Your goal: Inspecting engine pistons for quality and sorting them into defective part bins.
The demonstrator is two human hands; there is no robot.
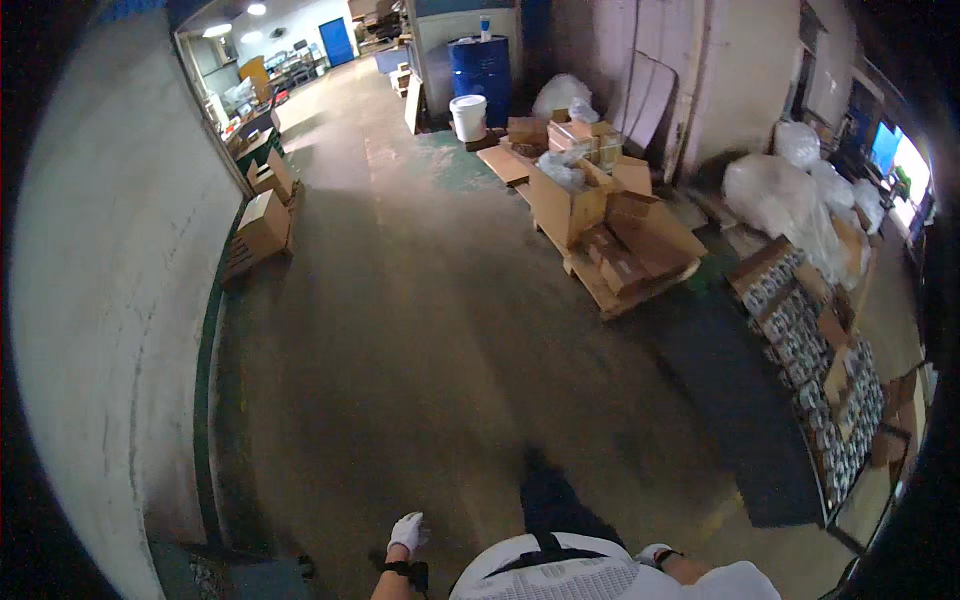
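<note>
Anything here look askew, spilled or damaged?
Yes. The cardboard boxes on the wooden pallet sit tumbled at odd angles, several with flaps open. Both gloved hands, left hand and right hand, hold nothing.

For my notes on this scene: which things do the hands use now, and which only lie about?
In use: nothing; left hand gloved and empty, right hand barely seen.
Lying about: cardboard boxes, blue drum, white bucket, plastic bags.
</note>
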